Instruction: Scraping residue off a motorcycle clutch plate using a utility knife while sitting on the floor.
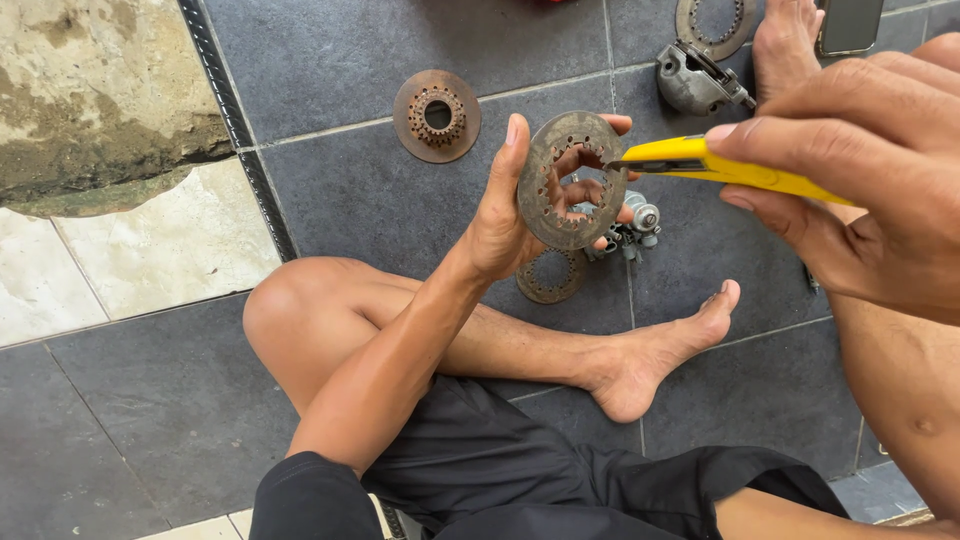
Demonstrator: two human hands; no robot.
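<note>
1. Right hand (860, 190), partly cut off by the frame edge, grips a yellow knife (725, 165).
2. Left hand (520, 215) clasps a rusty ring (568, 180), upright above the floor tiles (350, 190).
3. Metal parts (625, 230) behind it are half hidden.

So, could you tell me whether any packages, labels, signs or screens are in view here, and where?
Phone: lies on the dark floor tiles at the top right edge, beside a foot; flat rounded rectangle, dark blank screen, pale rim.
No packages, labels or signs show.
</note>
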